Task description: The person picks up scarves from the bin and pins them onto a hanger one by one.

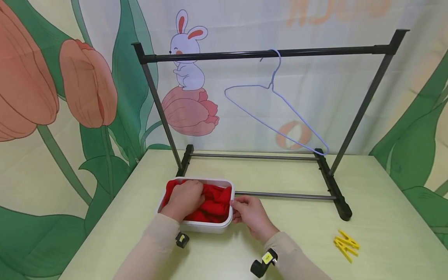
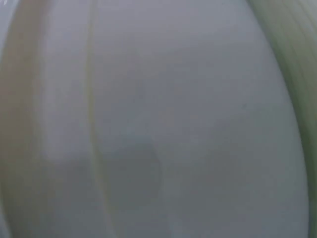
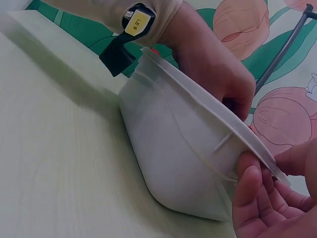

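Observation:
A white plastic box (image 1: 209, 228) stands on the table with red cloth (image 1: 216, 203) bunched inside it. My left hand (image 1: 185, 197) reaches down into the box from above, its curled fingers gripping the cloth; the fingertips are hidden in the folds. At the box's right end, my right hand (image 1: 252, 216) pinches the rim between thumb and fingers, which the right wrist view shows from close by. The box's pale wall (image 2: 198, 124) fills most of the left wrist view, where no hand shows.
Behind the box stands a black rack (image 1: 227, 55), its left foot partly hidden by the box. A lilac hanger (image 1: 250, 115) hangs from its top bar. Yellow clothespins (image 1: 346, 243) lie on the table (image 1: 381, 217) at the right. A printed curtain (image 1: 245, 23) closes off the back.

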Motion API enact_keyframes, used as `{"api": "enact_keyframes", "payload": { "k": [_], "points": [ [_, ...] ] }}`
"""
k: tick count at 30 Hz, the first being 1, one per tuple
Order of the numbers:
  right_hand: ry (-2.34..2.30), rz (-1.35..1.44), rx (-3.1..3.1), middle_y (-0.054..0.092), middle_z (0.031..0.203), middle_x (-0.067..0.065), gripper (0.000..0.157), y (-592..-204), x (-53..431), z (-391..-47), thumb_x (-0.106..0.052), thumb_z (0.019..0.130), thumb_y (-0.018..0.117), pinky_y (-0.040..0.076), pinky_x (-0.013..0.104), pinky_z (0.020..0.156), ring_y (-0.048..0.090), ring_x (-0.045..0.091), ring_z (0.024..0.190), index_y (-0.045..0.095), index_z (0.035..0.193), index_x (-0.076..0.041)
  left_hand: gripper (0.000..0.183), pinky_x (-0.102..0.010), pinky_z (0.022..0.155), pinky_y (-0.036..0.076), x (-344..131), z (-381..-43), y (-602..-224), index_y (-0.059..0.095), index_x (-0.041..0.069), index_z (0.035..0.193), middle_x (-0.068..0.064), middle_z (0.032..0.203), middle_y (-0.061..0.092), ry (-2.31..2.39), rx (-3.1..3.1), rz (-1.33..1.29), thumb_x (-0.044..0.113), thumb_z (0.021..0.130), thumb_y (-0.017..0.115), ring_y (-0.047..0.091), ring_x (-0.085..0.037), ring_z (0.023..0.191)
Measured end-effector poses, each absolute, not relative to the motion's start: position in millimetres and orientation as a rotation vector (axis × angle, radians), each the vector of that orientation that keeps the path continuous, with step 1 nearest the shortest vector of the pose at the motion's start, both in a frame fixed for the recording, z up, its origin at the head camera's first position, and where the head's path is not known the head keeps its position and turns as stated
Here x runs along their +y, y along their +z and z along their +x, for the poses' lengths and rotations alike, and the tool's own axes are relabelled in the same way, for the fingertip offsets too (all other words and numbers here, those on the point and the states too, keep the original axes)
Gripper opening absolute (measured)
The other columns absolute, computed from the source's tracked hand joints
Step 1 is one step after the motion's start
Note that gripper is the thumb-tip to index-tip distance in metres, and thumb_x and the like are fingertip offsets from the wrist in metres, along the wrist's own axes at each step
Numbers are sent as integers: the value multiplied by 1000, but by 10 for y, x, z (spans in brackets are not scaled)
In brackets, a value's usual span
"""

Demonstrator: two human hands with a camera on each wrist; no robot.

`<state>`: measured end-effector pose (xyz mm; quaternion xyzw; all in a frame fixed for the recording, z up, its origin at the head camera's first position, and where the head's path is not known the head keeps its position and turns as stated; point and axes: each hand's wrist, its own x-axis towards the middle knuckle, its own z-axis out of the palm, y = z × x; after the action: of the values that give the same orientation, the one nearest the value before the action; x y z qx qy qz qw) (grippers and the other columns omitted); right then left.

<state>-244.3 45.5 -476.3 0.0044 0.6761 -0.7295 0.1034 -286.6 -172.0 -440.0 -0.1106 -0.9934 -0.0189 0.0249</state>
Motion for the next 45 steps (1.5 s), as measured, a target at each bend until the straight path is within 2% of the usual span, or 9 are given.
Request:
{"api": "enact_keyframes", "payload": {
  "k": [5,9,17,27,33,39,45],
  "points": [
    [-2151,20,1997,68,78,6,22,-4767,457,-2413,-4,104,64,55,22,57,62,11,61,65,118,12,16,-39,70,59,-1772,-2813,-4323,68,12,92,-3,84,69,-141,-3001,-346,21,93,81,59,-19,73],
    [-2155,12,1985,67,78,5,22,-4781,458,-2394,-5,104,64,55,22,57,61,11,61,64,117,13,15,-38,69,59,-1835,-2749,-4257,67,9,90,-4,79,65,-216,-2858,-377,17,94,79,60,-20,69],
    [-2145,13,1986,67,78,5,21,-4769,468,-2382,-5,105,64,55,22,58,62,11,62,64,117,12,21,-43,83,66,-1890,-2611,-3931,71,2,111,-14,100,74,-467,-2683,-324,11,94,80,66,-26,81],
    [-2135,-10,2004,67,81,6,23,-4754,478,-2406,-6,106,64,56,23,58,62,12,63,64,120,12,24,-49,81,67,-1912,-2485,-3323,72,-4,113,-21,102,75,-559,-2413,-400,6,92,79,71,-35,85],
    [-2118,-56,2020,70,85,7,29,-4753,527,-2419,-10,107,63,57,24,60,65,12,64,64,124,14,27,-53,82,67,-1924,-2464,-3133,70,-4,118,-22,106,75,-626,-2411,-360,6,94,78,72,-37,90],
    [-2023,-40,2215,75,101,23,31,-4682,816,-2477,-16,108,64,58,28,62,72,17,68,65,128,8,25,-53,81,67,-1929,-2469,-3110,70,-3,117,-21,106,75,-647,-2402,-356,7,95,76,71,-37,89],
    [-1956,-16,2486,75,117,25,43,-4375,1493,-2584,-23,110,64,59,26,66,76,17,79,57,141,6,23,-53,79,66,-1897,-2489,-3144,71,-2,115,-21,104,75,-654,-2388,-352,7,95,76,70,-36,87]
  ]
}}
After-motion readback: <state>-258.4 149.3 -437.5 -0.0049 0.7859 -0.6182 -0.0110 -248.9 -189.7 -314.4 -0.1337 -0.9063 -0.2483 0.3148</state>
